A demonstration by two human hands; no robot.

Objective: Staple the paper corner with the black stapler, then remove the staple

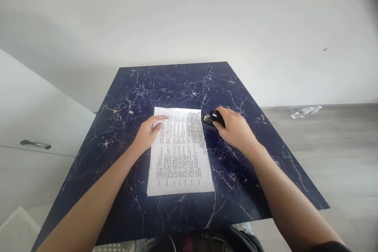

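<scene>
A printed sheet of paper (178, 157), possibly one of several stacked, lies flat on the dark blue marbled table (165, 86). Its lines of print run along its length, and a grey printed patch shows near the upper right. My left hand (149, 130) rests on the paper's upper left edge, fingers stretched out over the print and holding nothing. In my right hand (236, 128) is a black stapler (217, 118), gripped with the fingers wrapped round it. The stapler's front end is at the paper's upper right edge; whether the sheet sits between its jaws I cannot tell.
A white wall (189, 15) rises behind the table's far edge. To the left stands a white cabinet with a dark handle (35, 144). On the grey floor at right lies a clear plastic item (306, 112). A small pale scrap (130, 112) is on the table.
</scene>
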